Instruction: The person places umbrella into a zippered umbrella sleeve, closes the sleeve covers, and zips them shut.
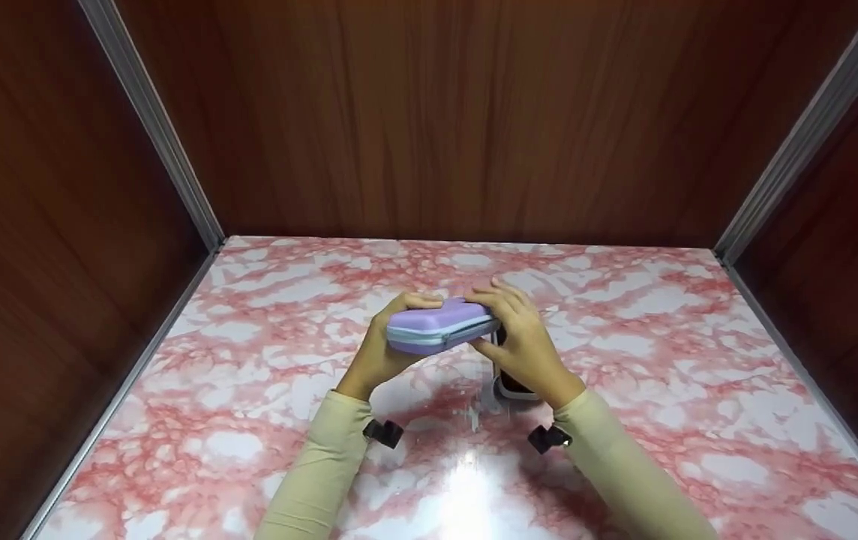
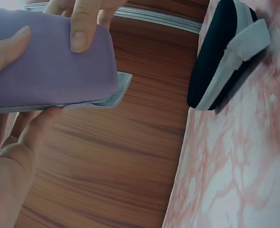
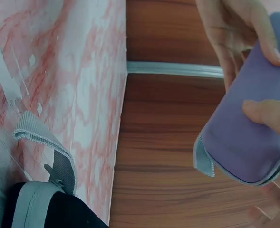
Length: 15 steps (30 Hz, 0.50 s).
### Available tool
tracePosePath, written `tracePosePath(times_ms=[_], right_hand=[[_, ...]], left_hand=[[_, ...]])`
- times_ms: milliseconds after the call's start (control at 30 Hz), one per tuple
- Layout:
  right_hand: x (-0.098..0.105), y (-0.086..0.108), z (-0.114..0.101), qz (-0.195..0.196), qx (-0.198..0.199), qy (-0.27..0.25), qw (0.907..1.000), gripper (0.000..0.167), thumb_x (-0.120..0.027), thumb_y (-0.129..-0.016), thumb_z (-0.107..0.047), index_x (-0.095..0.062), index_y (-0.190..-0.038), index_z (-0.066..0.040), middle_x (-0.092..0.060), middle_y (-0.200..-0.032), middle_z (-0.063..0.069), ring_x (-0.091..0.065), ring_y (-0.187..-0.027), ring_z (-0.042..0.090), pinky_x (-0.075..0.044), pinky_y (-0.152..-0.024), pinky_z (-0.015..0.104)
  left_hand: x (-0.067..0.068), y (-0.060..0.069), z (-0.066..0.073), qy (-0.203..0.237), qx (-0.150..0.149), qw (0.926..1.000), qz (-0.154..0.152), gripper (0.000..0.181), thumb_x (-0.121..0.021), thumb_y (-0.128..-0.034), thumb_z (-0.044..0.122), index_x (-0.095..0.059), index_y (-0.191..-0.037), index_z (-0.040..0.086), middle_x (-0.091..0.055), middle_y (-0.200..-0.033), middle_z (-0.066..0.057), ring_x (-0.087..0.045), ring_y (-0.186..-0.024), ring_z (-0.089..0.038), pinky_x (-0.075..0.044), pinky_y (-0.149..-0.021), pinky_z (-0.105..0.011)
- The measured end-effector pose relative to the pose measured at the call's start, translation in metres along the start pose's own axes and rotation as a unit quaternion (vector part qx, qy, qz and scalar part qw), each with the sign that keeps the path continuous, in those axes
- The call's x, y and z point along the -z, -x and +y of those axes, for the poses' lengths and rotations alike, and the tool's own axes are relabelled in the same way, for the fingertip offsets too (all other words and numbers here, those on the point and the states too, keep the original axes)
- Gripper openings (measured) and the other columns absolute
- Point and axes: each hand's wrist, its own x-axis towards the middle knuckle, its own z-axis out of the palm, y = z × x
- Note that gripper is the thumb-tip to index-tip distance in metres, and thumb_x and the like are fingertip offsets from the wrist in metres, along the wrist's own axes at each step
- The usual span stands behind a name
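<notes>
A purple hard-shell zip case [image 1: 436,318] with a pale blue zip band round its middle is held up above the table between both hands. My left hand [image 1: 382,346] grips its left end, fingers over the top. At the other end my right hand [image 1: 525,341] holds it, fingers on top and thumb below. In the right wrist view a grey fabric tab [image 3: 204,156] sticks out from one corner of the case. Below the right hand, a black case with a grey zip band [image 2: 213,66] lies on the table, partly hidden by that hand in the head view.
The table [image 1: 249,375] has a red and white marbled top. Brown wood-grain panels [image 1: 429,120] stand at its back and both sides, with grey metal posts [image 1: 166,142] in the corners. Each wrist wears a small black camera [image 1: 384,433].
</notes>
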Motion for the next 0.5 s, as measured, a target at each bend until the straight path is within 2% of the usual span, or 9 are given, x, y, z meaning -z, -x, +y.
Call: tracePosePath(times_ms=[67,167,233,333,500], right_hand=[[0.001,0.0,-0.001,0.005,-0.001,0.001,1.0,0.059,-0.088,-0.075,-0.009,-0.064,-0.129,-0.013,-0.064,-0.131,0.006,-0.05,-0.129,0.031,-0.034,-0.111,0.049],[0.004,0.001,-0.002,0.014,-0.01,0.002,0.9999,0.056,-0.087,-0.076,-0.01,-0.065,-0.128,-0.014,-0.064,-0.126,0.006,-0.054,-0.123,0.026,-0.04,-0.106,0.045],[0.005,0.002,-0.002,0.021,-0.017,0.002,0.9996,0.055,-0.087,-0.076,-0.009,-0.065,-0.126,-0.015,-0.063,-0.124,0.007,-0.055,-0.119,0.025,-0.044,-0.101,0.044],[0.006,0.003,-0.002,0.029,-0.025,0.003,0.9993,0.054,-0.087,-0.076,-0.007,-0.065,-0.125,-0.015,-0.061,-0.123,0.009,-0.055,-0.115,0.025,-0.046,-0.097,0.045],[0.006,0.002,-0.001,0.033,-0.025,0.003,0.9991,0.053,-0.087,-0.076,-0.007,-0.065,-0.124,-0.014,-0.06,-0.123,0.01,-0.055,-0.115,0.025,-0.047,-0.095,0.045]], left_hand=[[0.0,0.001,-0.007,0.009,0.01,0.9999,0.004,0.053,-0.082,-0.0731,-0.014,-0.059,-0.12,-0.009,-0.063,-0.123,-0.022,-0.058,-0.121,-0.028,-0.046,-0.103,-0.044],[0.002,0.003,-0.019,-0.013,0.012,0.9995,0.027,0.065,-0.085,-0.0704,-0.012,-0.055,-0.127,-0.005,-0.061,-0.127,-0.023,-0.057,-0.122,-0.029,-0.045,-0.104,-0.043],[0.003,0.004,-0.023,-0.044,0.005,0.998,0.044,0.075,-0.087,-0.0685,-0.009,-0.05,-0.133,-0.002,-0.061,-0.129,-0.021,-0.057,-0.121,-0.031,-0.045,-0.103,-0.043],[0.005,0.002,-0.02,-0.116,-0.015,0.9916,0.056,0.084,-0.091,-0.0669,-0.003,-0.045,-0.136,0.005,-0.063,-0.129,-0.015,-0.058,-0.12,-0.031,-0.045,-0.103,-0.042],[0.007,0.0,-0.013,-0.202,-0.044,0.9768,0.054,0.081,-0.092,-0.0684,0.002,-0.048,-0.135,0.016,-0.064,-0.129,-0.004,-0.059,-0.118,-0.026,-0.047,-0.101,-0.042]])
